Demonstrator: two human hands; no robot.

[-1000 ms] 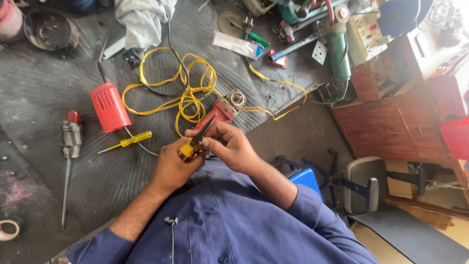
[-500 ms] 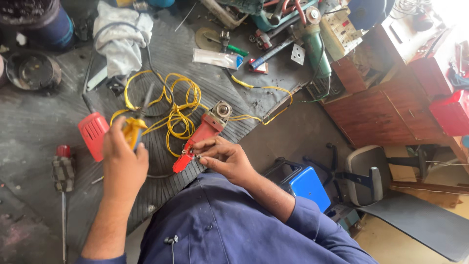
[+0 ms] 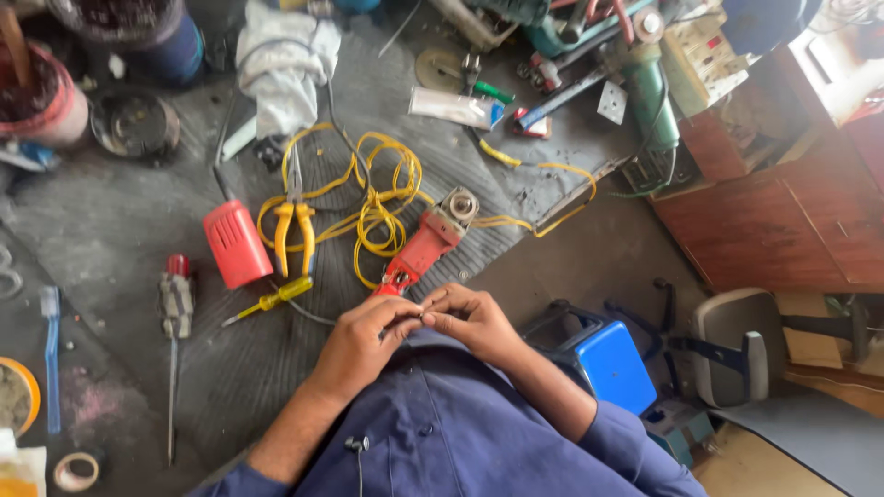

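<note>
Grey ribbed matting (image 3: 138, 230) covers the work surface, and at its left edge lie a blue toothbrush (image 3: 51, 354) and a long screwdriver with a red-capped handle (image 3: 175, 304). Further right sit a red rectangular casing (image 3: 237, 243), a small yellow screwdriver (image 3: 273, 299) and yellow-handled pliers (image 3: 295, 230) resting on a tangle of yellow wire (image 3: 378, 207). A red angle grinder (image 3: 428, 241) lies tilted across the wire, its disc end up and its tail end pointing down toward the person's hands. Just below that tail the left hand (image 3: 364, 340) and right hand (image 3: 474, 322) meet fingertip to fingertip — both are pinched closed around something small between them, too small to make out, though it sits right at the grinder's lower end. Blue sleeves cover the arms below. To the right stand a blue box-shaped stool (image 3: 608, 364) and a grey chair (image 3: 737, 345), with a wooden cabinet (image 3: 773, 221) above — a green power tool (image 3: 654, 92) lies near its top corner.
</note>
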